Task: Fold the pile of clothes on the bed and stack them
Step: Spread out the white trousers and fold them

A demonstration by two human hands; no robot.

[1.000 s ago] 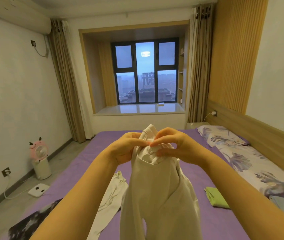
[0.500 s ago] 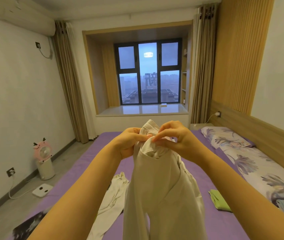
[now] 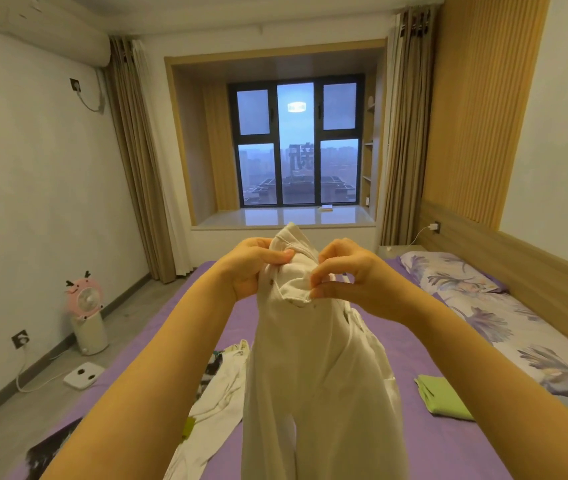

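Both the left hand (image 3: 253,268) and the right hand (image 3: 348,278) pinch the waistband of the white trousers (image 3: 313,368), which hang above the purple bed (image 3: 448,455); a loosened pinch could drop them; they might land crumpled on the clothes below.

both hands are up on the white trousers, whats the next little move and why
Probably draw the hands apart along the waistband: the left hand and right hand pinch the white trousers close together at the bunched top, so the legs hang crumpled.

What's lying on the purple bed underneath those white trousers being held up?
Beside the hanging white trousers, the purple bed shows a white garment and a folded green cloth. Anything directly behind the trousers is covered.
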